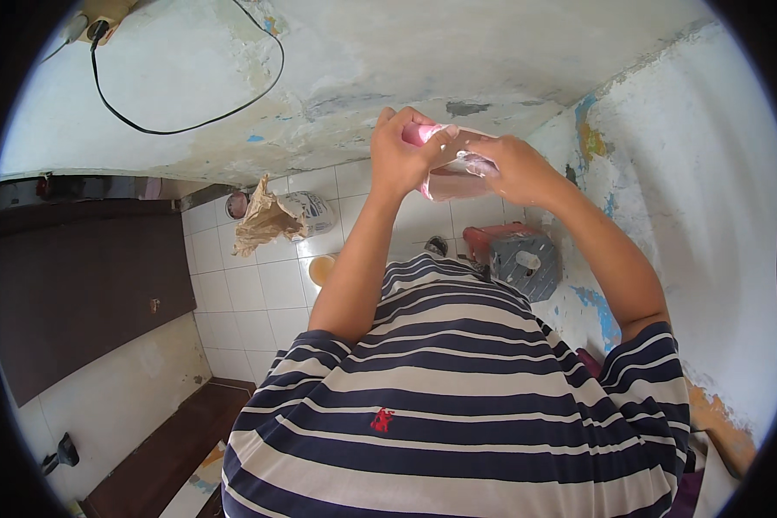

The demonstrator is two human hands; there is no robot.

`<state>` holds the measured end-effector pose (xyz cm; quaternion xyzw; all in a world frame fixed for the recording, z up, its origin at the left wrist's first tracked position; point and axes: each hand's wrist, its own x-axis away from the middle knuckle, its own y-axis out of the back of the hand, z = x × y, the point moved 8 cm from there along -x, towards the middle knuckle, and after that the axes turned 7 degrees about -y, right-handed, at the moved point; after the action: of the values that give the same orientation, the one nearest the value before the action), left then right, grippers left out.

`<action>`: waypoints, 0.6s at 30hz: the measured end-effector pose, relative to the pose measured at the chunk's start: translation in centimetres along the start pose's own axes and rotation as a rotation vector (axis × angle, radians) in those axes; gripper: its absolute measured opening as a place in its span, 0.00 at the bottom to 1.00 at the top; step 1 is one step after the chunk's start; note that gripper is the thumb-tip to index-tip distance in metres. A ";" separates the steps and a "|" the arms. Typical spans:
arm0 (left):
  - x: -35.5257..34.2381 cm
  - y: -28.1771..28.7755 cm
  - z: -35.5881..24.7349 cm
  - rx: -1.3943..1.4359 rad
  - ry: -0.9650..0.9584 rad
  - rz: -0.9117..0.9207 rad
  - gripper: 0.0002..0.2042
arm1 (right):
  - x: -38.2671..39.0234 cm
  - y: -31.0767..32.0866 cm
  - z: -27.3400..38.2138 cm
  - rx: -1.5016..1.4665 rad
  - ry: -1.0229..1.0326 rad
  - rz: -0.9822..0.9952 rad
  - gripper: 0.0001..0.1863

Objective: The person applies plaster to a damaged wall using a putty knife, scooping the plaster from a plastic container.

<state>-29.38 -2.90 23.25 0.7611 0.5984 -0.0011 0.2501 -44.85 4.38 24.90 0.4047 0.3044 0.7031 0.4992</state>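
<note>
I hold a pink and pale open container or packet [453,183] up in front of me, with white paste smeared on its rim. My left hand [397,155] is closed on its left side, thumb over the top. My right hand [522,173] is at the other side, its fingers reaching into the opening by a small whitish, smeared thing [475,162] that I cannot make out clearly. Both forearms come up from my striped shirt.
Below stand a torn paper sack [259,220], a round tub [237,205], a yellow cup [321,269] and a grey-topped red stool [518,268] on white tiles [259,311]. A dark board [86,293] is at left. A cable hangs from a socket [104,26] on the peeling wall.
</note>
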 end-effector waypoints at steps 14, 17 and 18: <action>0.3 -0.9 4.4 0.441 0.112 -0.084 0.12 | -0.3 -0.4 0.2 -0.290 -0.021 0.110 0.12; 0.6 -1.1 4.7 0.469 0.130 -0.107 0.11 | -0.3 -0.9 0.0 -0.258 0.000 0.144 0.11; 0.6 -1.0 4.7 0.471 0.131 -0.106 0.11 | -0.2 -0.9 -0.1 -0.293 0.015 0.138 0.11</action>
<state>-28.74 -4.04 18.55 0.7643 0.6359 -0.1043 0.0261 -44.48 4.43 24.04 0.3420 0.1739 0.7756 0.5013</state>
